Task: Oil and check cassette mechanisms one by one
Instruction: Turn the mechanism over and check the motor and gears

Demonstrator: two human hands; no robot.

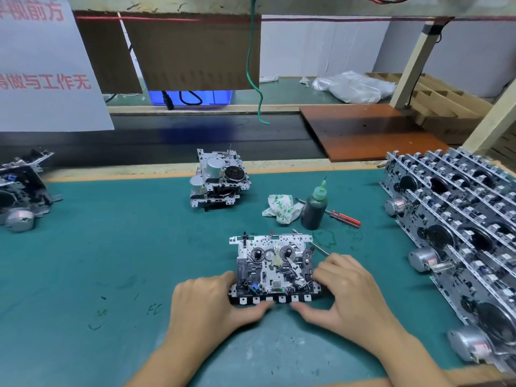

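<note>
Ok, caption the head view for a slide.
Both hands, left hand and right hand, grip a cassette mechanism on the green mat.

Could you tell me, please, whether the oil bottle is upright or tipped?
Upright: the oil bottle stands on its base, nozzle pointing up.

This is a small electronics assembly workshop. A green-matted table (111,247) carries rows of bare metal cassette mechanisms (458,219) stacked at the right, a dark oil bottle (314,209), and a red-handled screwdriver (344,219). A black conveyor belt (167,141) runs behind, under a printed notice (42,65).
</note>
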